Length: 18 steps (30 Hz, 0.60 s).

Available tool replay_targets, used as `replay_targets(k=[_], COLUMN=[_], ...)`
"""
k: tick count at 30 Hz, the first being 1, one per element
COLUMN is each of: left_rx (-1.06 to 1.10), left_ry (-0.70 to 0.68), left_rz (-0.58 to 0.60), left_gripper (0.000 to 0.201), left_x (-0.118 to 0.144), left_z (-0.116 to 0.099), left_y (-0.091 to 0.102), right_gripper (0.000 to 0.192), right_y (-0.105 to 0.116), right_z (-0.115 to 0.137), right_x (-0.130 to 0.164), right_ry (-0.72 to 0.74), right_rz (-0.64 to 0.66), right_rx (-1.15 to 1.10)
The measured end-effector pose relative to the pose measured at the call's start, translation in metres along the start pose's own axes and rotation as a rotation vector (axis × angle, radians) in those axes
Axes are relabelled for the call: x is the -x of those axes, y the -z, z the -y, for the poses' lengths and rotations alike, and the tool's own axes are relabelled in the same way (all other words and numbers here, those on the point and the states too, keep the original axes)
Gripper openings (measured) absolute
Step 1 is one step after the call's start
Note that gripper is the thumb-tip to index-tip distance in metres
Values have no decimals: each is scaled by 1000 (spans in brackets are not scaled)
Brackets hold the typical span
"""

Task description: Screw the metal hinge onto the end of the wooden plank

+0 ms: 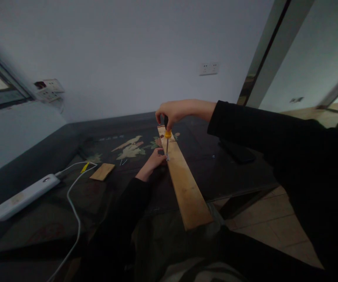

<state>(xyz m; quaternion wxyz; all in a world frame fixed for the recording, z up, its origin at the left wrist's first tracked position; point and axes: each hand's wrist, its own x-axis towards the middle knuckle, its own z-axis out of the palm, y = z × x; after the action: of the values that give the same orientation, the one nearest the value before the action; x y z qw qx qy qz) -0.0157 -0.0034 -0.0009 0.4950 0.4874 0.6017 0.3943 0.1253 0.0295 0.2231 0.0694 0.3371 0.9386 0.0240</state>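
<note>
**Screwdriver (168, 134) stands near upright at the left edge of the wooden board (186, 186)**

Position: I find the screwdriver directly below my right hand (176, 111), its shaft running down to the board. The tip meets a small metal piece (168, 158) on the board's left margin, past mid-length toward the far end. The piece is too small for me to identify.

Axis: The board's long axis runs away from me toward the wall (128, 58), leaning slightly left at its far end. The screwdriver stands across that axis, close to vertical.

Hands: My right hand comes in from above, fingers wrapped around the handle. My left hand (154, 160) is nearer the tip, low at the board's left edge, fingertips beside the metal piece. Whether they pinch it I cannot tell.

Edges: The board's near end projects past the front edge of the surface (204, 156), over my lap. Its far end rests on the surface, short of the wall.

Room: To the right, bare surface extends to a dark flat object (239, 152), well apart from the board. To the left, beyond my left hand, lie two slim metal pieces (123, 161), then a small wooden plate (102, 172), a white cable (72, 199) and a power strip (25, 197). Above my right hand the space is open.
</note>
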Motion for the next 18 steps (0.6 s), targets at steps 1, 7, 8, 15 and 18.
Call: replay_targets(k=[1,7,8,15,18], left_rx=[5,-3,-12,-46,-25], left_ry=[0,-8,-5,21,27], left_rz=[-4,-4,-1,-6,-6], left_gripper=[54,50,50,50,51], left_x=[0,7,8,6,3], left_z=[0,-7,-8,-8,-6], left_y=[0,-1,-1,-2,-1], right_gripper=[56,55,55,49,57], right_y=[-1,-13,-13,-3,0], right_z=[-1,-2,-1,0,-3], right_x=[-1,-5,-5,-4,-3], right_ry=[-17,-182,-199,-128,-8], right_rz=[-2,-119,-130,-101,-28], right_rx=[-2,83,113,168,54])
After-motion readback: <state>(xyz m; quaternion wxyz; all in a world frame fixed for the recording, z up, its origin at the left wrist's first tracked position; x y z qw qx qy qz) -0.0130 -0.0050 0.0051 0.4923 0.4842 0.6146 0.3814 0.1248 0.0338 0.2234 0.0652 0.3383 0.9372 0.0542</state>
